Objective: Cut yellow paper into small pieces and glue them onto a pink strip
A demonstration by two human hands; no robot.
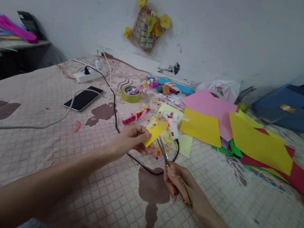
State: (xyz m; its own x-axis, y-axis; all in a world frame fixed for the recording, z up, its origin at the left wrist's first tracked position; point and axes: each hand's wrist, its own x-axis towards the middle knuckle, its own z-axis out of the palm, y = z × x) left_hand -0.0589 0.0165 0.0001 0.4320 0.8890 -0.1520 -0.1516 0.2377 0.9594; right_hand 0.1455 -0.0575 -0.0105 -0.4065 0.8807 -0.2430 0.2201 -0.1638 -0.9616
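Between the thumb and fingers of my left hand point(133, 140) is a small yellow paper piece point(156, 132). My right hand point(182, 183) grips a pair of scissors point(164, 152), whose blades are slightly parted and point at the paper's right edge, apart from it. Just beyond the hands, a white glue gun point(172, 125) lies on pale yellow sheets point(185, 145) among small paper scraps. A pink strip with a ribbon point(134, 117) rests behind my left hand.
A black phone point(83, 98) and a power strip point(90, 75) lie at the left, with cables crossing the cloth point(91, 197). Green tape point(131, 94) stands behind. Coloured sheets point(260, 142) and a blue bag point(295, 107) are at the right.
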